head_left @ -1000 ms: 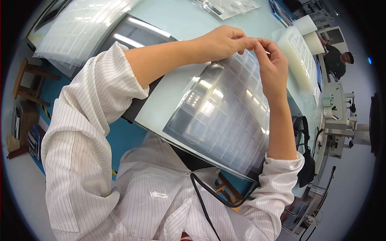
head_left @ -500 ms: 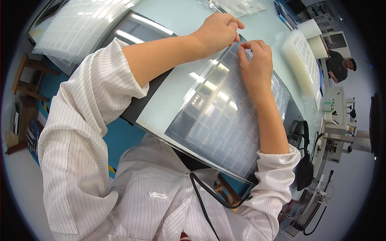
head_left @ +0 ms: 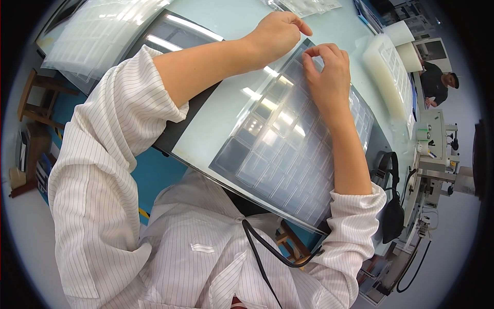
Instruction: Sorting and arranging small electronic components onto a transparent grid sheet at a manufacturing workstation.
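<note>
A clear plastic sheet (head_left: 278,159), marked off in rows of rectangular cells, lies on the pale table in front of me, with bright reflections across it. My right hand (head_left: 329,72) is over its far end, thumb and forefinger brought together in a pinch; whatever is between the fingertips is too thin or clear to make out. My left hand (head_left: 278,35) hovers just past the sheet's far corner, beside the right one. Its forefinger points right and down while the other fingers are curled under, so their tips are hidden.
Stacked clear sheets (head_left: 103,38) are at the far left, beside a dark glossy panel (head_left: 177,33). Plastic bags (head_left: 309,5) lie at the back. To the right are a thick translucent stack (head_left: 386,77), white rolls (head_left: 404,46) and a black strap (head_left: 393,216). Another person (head_left: 437,82) is farther right.
My left hand has moved slightly up and left, widening the gap to my right hand, and its forefinger has straightened. The right hand stays pinched, having shifted slightly up.
</note>
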{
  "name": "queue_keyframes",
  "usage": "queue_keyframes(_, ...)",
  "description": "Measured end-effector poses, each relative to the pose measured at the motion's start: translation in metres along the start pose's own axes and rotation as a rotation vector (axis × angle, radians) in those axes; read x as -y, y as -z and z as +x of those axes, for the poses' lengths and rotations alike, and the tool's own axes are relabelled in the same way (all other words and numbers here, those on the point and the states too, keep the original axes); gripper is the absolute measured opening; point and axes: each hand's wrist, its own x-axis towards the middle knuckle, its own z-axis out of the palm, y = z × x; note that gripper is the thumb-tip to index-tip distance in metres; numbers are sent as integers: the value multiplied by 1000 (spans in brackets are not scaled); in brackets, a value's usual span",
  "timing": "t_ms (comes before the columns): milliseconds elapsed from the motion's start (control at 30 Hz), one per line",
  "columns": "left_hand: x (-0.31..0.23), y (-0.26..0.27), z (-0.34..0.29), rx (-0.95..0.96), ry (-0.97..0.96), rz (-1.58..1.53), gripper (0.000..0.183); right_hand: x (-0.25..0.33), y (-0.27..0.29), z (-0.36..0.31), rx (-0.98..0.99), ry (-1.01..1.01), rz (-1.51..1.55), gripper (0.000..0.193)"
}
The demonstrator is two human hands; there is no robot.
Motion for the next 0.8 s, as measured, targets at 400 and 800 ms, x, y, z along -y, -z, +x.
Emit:
queue_keyframes(400,4,-3,5,-20,-26,-32,29,-5,-6,-1,-68,8,-11,17)
queue_keyframes(800,-12,5,3,183,-222,365,60,-2,24,5,1,-291,600,18)
